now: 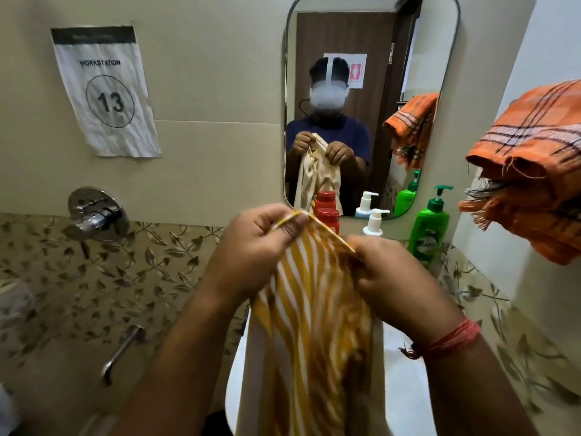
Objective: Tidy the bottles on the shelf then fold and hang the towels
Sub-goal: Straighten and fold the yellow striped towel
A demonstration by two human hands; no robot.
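Observation:
A yellow and white striped towel [311, 325] hangs down in front of me, held by its top edge. My left hand [254, 250] pinches the towel's upper left corner between thumb and fingers. My right hand [393, 278] grips the upper right part of the same edge, close beside the left. Behind my hands, a red-capped bottle [328, 218], a white pump bottle [374, 223] and a green pump bottle [430, 231] stand under the mirror. An orange checked towel [534, 171] hangs folded at the right wall.
A mirror [361, 89] on the wall shows a person holding the towel. A chrome tap valve [97, 215] and spout [122, 350] stick out of the left wall. A white basin [405, 388] sits below the towel. A paper sign [107, 92] reads 13.

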